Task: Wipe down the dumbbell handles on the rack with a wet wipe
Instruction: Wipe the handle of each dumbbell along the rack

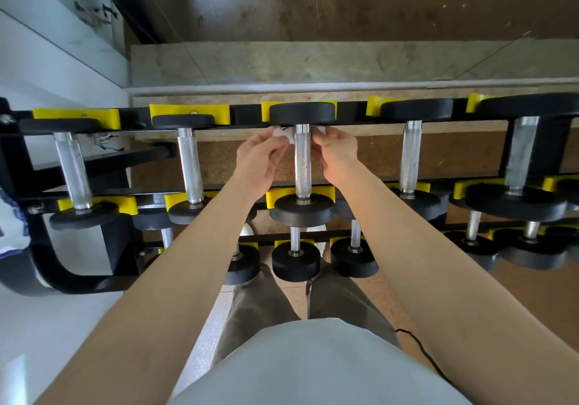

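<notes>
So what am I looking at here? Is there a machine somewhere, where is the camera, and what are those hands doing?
No machine here: a person wears one wide-angle camera on the head, so you look down along their own bare arms. In front stands a black rack with yellow cradles, carrying dumbbells with silver handles; smaller dumbbells sit on a lower tier. The left hand and the right hand each pinch a white wet wipe, which shows on both sides of the middle dumbbell handle near its far end, seemingly looped behind it.
</notes>
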A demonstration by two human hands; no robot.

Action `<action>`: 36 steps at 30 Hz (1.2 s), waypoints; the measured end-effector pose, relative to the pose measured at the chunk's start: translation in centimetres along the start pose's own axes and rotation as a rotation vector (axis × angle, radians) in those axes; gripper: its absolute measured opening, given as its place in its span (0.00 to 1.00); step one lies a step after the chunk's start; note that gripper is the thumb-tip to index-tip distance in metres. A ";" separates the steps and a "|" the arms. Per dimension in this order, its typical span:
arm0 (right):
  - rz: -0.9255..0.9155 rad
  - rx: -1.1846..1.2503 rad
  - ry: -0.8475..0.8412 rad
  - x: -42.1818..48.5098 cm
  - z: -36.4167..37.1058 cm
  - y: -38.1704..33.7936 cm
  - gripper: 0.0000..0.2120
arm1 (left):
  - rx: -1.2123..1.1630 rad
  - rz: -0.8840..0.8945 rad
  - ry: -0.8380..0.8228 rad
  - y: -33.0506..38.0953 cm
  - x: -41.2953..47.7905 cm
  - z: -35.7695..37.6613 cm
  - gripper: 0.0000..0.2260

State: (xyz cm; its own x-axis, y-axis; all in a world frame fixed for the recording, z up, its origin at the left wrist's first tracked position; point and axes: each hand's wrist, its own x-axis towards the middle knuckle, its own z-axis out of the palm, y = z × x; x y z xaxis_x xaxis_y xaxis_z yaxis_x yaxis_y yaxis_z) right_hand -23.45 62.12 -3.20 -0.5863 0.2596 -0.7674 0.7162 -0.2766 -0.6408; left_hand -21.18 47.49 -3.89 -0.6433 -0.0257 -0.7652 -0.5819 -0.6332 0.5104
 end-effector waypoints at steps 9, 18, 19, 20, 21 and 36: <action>-0.150 0.077 0.056 -1.6 -1.8 1.1 0.06 | 0.219 0.021 0.033 -0.5 1.0 1.5 0.05; -0.201 -0.138 0.052 -1.7 -1.4 0.9 0.06 | 0.270 0.086 0.032 -0.6 0.5 -0.8 0.04; -0.217 -0.132 0.081 -1.9 -2.0 0.9 0.06 | 0.321 0.079 0.031 -1.0 0.7 -0.5 0.04; -0.237 -0.133 0.106 -2.0 -2.5 1.0 0.06 | 0.358 0.076 0.030 -1.3 0.8 -0.3 0.04; -0.251 -0.144 0.116 -2.2 -2.9 1.2 0.05 | 0.370 0.072 0.031 -1.5 0.9 -0.2 0.04; -0.191 -0.431 0.062 -1.6 -5.0 2.6 0.06 | 0.478 0.040 -0.005 -1.9 -0.1 -2.0 0.05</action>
State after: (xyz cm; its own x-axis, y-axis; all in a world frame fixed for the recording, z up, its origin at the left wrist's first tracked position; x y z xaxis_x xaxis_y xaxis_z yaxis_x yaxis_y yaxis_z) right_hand -18.77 65.65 -3.47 -0.7085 0.3268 -0.6254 0.6972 0.1869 -0.6921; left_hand -19.06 47.16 -5.53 -0.6715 -0.0377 -0.7401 -0.7196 -0.2054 0.6633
